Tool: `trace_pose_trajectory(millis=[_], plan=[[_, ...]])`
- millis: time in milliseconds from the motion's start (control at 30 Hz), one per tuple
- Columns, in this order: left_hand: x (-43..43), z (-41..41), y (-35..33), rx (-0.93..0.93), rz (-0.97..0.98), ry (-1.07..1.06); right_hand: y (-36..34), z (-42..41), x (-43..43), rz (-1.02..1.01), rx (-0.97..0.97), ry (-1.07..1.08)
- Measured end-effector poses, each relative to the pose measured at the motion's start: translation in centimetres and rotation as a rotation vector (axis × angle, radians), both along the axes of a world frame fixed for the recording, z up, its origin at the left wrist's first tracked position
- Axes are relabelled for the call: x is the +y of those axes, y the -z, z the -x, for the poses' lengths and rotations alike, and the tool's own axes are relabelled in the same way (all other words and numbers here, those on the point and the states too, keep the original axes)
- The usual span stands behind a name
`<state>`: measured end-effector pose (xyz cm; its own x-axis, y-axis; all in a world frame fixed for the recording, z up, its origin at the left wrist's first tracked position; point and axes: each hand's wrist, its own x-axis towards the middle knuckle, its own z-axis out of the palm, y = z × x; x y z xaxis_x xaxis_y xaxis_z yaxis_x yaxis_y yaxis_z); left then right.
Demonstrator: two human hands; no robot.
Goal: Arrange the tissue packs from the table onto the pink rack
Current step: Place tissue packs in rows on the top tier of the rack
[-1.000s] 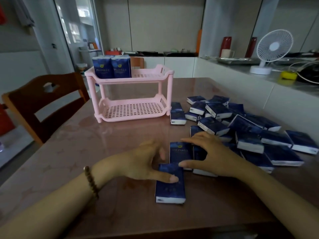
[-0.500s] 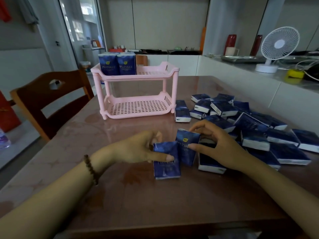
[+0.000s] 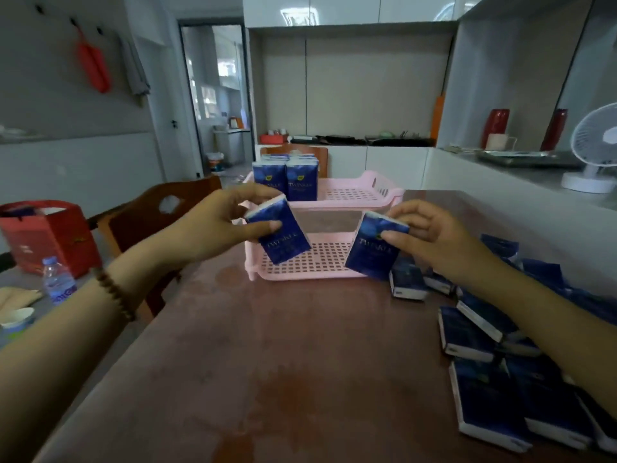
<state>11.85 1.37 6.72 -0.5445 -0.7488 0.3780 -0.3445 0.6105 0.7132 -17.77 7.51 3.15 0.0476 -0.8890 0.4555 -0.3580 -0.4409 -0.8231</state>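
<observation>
Left hand (image 3: 213, 228) was pinching a tissue pack (image 3: 280, 237) by its upper half. Right hand (image 3: 430, 238) was pinching a second pack (image 3: 372, 252) the same way. Both hung roughly upright, long axes a bit tilted. The pink rack (image 3: 344, 204) sat straight ahead, just past both. The left hand looked nearer the standing packs (image 3: 300, 182) at the top shelf's left end, so I'd guess it goes first. Loose pile (image 3: 484, 332) lay off right.

I count two held: left pack (image 3: 283, 245), right pack (image 3: 370, 255) — two upright packs (image 3: 300, 182) showing on one pink rack (image 3: 364, 192) — one fan (image 3: 597, 145), one bottle (image 3: 58, 282).
</observation>
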Motion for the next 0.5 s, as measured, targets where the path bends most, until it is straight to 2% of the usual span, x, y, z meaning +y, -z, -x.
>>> trace_pose_trajectory(millis=[133, 267, 500], plan=[[-2.7, -1.1, -3.0, 0.12, 0.084, -0.1, -3.3, -1.7, -3.9, 0.149, -0.027, 0.0], [-5.4, -0.7, -4.8, 0.061, 0.235, -0.187, -5.4, -3.1, -7.1, 0.212, -0.063, -0.018], [-9.3, 0.8, -4.9, -0.038, 0.323, -0.207, -5.9, -4.4, -12.0, 0.261, -0.024, 0.005]])
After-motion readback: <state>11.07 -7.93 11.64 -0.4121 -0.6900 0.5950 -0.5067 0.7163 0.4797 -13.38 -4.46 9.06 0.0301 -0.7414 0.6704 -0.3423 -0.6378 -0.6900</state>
